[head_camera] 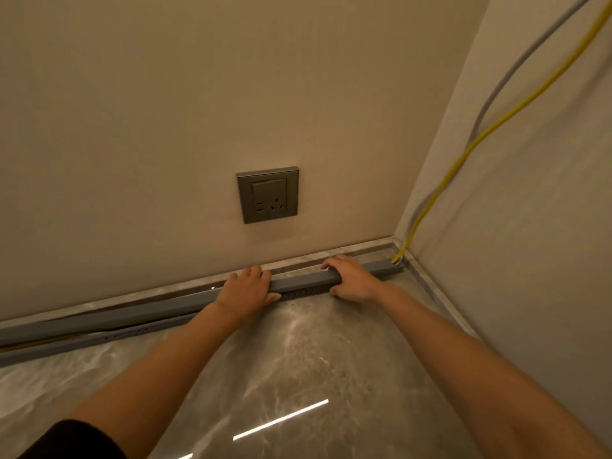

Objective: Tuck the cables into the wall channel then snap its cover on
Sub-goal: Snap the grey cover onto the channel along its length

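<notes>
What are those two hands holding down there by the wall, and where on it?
Both hands grip the grey channel cover near its middle stretch: the left hand and right hand wrap over its top, a short span apart.

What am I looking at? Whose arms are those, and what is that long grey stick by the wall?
There is only one picture, taken by a camera worn on a person's head, so you see their own two arms reaching forward. No machine here, just bare hands. The left hand and the right hand both press on a long grey cover. It closes a cable channel that runs along the bottom of the wall on the shiny floor. At the far left the cover has not snapped shut, and a bit of yellow shows inside. In the corner, a yellow cable and a grey cable come down the side wall into the channel's end. The dark square above the hands is a wall socket.
</notes>
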A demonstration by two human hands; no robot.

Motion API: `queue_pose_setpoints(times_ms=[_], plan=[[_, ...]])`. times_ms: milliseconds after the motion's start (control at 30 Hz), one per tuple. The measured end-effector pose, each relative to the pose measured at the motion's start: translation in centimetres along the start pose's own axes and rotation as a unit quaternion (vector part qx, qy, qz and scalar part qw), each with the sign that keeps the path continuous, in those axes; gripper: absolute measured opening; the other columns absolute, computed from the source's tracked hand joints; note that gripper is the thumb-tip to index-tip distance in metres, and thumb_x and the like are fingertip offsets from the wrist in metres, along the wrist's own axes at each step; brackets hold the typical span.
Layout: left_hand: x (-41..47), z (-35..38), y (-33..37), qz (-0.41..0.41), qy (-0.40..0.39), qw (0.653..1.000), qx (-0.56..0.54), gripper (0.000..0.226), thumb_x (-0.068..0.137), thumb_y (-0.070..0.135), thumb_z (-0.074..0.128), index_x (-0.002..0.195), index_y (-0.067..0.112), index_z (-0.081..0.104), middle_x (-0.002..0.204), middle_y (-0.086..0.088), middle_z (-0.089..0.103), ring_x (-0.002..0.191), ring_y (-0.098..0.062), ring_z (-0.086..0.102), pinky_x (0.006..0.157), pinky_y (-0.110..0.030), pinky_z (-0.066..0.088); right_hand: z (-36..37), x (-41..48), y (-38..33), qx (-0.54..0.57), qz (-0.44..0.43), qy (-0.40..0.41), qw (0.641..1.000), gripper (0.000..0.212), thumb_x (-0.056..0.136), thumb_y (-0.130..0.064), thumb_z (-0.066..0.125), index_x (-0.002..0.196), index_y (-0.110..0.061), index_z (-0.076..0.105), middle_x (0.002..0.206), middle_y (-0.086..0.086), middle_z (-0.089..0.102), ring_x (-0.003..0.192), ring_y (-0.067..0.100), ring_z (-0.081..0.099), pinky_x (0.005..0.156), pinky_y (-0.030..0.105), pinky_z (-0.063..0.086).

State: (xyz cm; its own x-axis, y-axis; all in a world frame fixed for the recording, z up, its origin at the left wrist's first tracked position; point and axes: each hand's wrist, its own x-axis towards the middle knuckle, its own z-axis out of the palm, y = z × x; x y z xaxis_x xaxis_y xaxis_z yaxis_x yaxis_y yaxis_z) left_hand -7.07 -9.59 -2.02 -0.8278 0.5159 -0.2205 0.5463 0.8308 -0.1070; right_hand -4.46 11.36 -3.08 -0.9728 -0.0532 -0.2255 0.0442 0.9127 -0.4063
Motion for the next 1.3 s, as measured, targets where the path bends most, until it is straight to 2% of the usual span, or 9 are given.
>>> queue_pose_setpoints(times_ms=[333, 467, 600, 700, 833, 967, 1067, 1167, 1300], plan=[[6.5, -1.8, 12.1, 0.015, -0.009, 0.994, -0.109, 0.05, 0.093, 0.032, 0.052, 0.133, 0.007, 0.037, 0.138, -0.015, 0.042, 0.127, -0.032, 0.043, 0.102, -0.041, 0.038, -1.8, -1.7, 8.4, 0.084, -0.02, 0.219, 0.972, 0.042, 0.088, 0.007, 0.04, 0.128, 0.001, 0.051, 0.138, 0.014, 0.049, 0.131, 0.025, 0.042, 0.113, 0.027, 0.025], [7.7, -2.3, 13.4, 0.007, -0.001, 0.993, -0.115, 0.041, 0.094, 0.021, 0.05, 0.13, 0.006, 0.039, 0.135, -0.016, 0.044, 0.124, -0.033, 0.044, 0.1, -0.042, 0.04, -2.5, -1.0, 9.5, 0.285, 0.034, 0.301, 0.909, 0.03, 0.092, 0.002, 0.045, 0.12, 0.003, 0.056, 0.117, 0.02, 0.062, 0.089, 0.024, 0.065, 0.087, 0.037, 0.053], [7.5, -2.8, 13.3, 0.019, -0.009, 0.994, -0.104, 0.039, 0.095, 0.02, 0.049, 0.129, 0.005, 0.039, 0.137, -0.016, 0.043, 0.124, -0.03, 0.045, 0.1, -0.042, 0.04, -2.9, -0.8, 10.2, 0.362, 0.072, 0.293, 0.882, 0.029, 0.095, -0.001, 0.044, 0.121, 0.003, 0.055, 0.105, 0.004, 0.059, 0.048, -0.003, 0.061, 0.047, 0.005, 0.046], [7.0, -3.3, 13.1, 0.021, -0.004, 0.995, -0.102, 0.039, 0.096, 0.021, 0.047, 0.129, 0.004, 0.039, 0.137, -0.016, 0.044, 0.123, -0.033, 0.046, 0.1, -0.041, 0.04, -3.6, -0.9, 10.3, 0.4, 0.089, 0.295, 0.863, 0.022, 0.095, 0.0, 0.041, 0.101, -0.001, 0.062, 0.09, 0.006, 0.063, 0.036, -0.007, 0.056, 0.04, 0.005, 0.043], [6.2, -4.2, 12.7, 0.013, 0.008, 0.994, -0.109, 0.036, 0.095, 0.02, 0.046, 0.127, 0.004, 0.04, 0.132, -0.017, 0.047, 0.119, -0.034, 0.048, 0.095, -0.043, 0.042, -4.6, -1.4, 10.4, 0.474, 0.145, 0.31, 0.811, 0.037, 0.093, -0.002, 0.047, 0.057, -0.009, 0.051, 0.031, -0.003, 0.056, 0.021, 0.001, 0.045, 0.029, 0.009, 0.034], [5.6, -4.9, 12.1, 0.01, 0.016, 0.993, -0.12, 0.031, 0.096, 0.019, 0.044, 0.123, 0.004, 0.042, 0.129, -0.017, 0.049, 0.115, -0.035, 0.05, 0.092, -0.043, 0.042, -3.5, -2.1, 10.9, 0.432, 0.204, 0.303, 0.825, 0.049, 0.09, -0.021, 0.057, 0.043, -0.011, 0.05, 0.021, -0.004, 0.047, 0.018, 0.002, 0.04, 0.027, 0.009, 0.031], [5.1, -5.3, 11.6, 0.012, 0.014, 0.992, -0.123, 0.029, 0.095, 0.019, 0.044, 0.121, 0.005, 0.043, 0.128, -0.016, 0.05, 0.112, -0.034, 0.052, 0.09, -0.042, 0.043, -3.2, -2.8, 10.7, 0.445, 0.253, 0.273, 0.815, 0.04, 0.087, -0.038, 0.06, 0.058, -0.009, 0.057, 0.042, -0.001, 0.057, 0.035, 0.005, 0.055, 0.039, 0.015, 0.043], [4.5, -5.5, 11.3, 0.016, 0.015, 0.992, -0.125, 0.027, 0.095, 0.018, 0.044, 0.119, 0.005, 0.045, 0.126, -0.016, 0.051, 0.111, -0.034, 0.052, 0.089, -0.04, 0.043, -4.1, -3.1, 9.7, 0.579, 0.228, 0.158, 0.767, 0.025, 0.091, -0.037, 0.053, 0.1, -0.014, 0.058, 0.089, 0.008, 0.06, 0.084, 0.021, 0.06, 0.076, 0.034, 0.049], [3.9, -5.8, 11.1, 0.023, 0.024, 0.99, -0.136, 0.025, 0.094, 0.019, 0.045, 0.116, 0.006, 0.046, 0.124, -0.015, 0.053, 0.108, -0.033, 0.053, 0.086, -0.04, 0.042, -4.8, -2.8, 8.7, 0.591, 0.224, 0.096, 0.769, 0.047, 0.086, -0.047, 0.058, 0.125, -0.02, 0.05, 0.135, 0.01, 0.051, 0.114, 0.033, 0.056, 0.063, 0.031, 0.05]])
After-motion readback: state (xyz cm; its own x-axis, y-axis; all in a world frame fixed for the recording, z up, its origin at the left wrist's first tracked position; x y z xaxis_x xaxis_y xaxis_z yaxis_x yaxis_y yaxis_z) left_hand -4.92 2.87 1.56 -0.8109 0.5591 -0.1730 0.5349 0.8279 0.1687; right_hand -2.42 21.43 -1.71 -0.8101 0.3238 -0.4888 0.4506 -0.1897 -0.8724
